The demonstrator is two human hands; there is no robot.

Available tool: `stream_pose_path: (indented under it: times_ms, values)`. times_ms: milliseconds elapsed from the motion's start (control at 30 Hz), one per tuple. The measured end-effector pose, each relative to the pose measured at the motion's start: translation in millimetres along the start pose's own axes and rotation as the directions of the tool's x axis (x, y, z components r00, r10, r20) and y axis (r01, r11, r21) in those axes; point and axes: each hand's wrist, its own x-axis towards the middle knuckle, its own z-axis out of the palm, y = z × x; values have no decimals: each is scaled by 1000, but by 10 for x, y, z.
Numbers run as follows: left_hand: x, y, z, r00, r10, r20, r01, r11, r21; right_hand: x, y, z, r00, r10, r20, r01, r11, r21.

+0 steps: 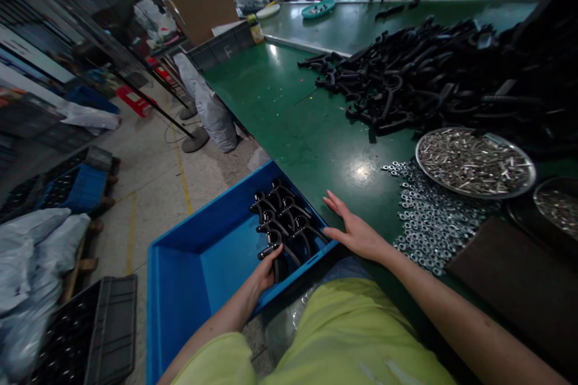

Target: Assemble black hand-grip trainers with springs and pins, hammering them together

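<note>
My left hand (267, 267) reaches into a blue plastic crate (180, 234). Its fingers are closed round a black curved part with a ring-shaped end (279, 267), partly hidden by the hand. Several similar black parts (289, 216) lie in rows beside it, at the crate's right end. My right hand (354, 231) is over the edge of the green table (307, 126), fingers apart and holding nothing. Its thumb is close to the crate's right rim; I cannot tell whether they touch.
A large heap of black parts (406, 78) covers the table's right side. Nearer are a round metal dish of small metal pins (474, 162) and scattered nuts (424, 222). A brown board (515, 271) lies at right. Grey sack (217, 117) and stand base (195, 139) occupy the floor.
</note>
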Motion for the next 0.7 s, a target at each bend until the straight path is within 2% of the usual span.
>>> stream_pose_path:
  times_ms: [300, 500, 700]
  values:
    - [170, -56, -178, 1000, -12, 12, 12, 1000, 13, -3, -26, 31, 1000, 0, -14, 0, 999, -33]
    - [399, -134, -163, 1000, 6, 13, -7, 998, 61, 2, -9, 78, 999, -8, -43, 5, 997, -73]
    - [322, -129, -68, 1000, 21, -9, -20, 995, 101, -19, 35, 110, 997, -47, -66, 41, 994, -97]
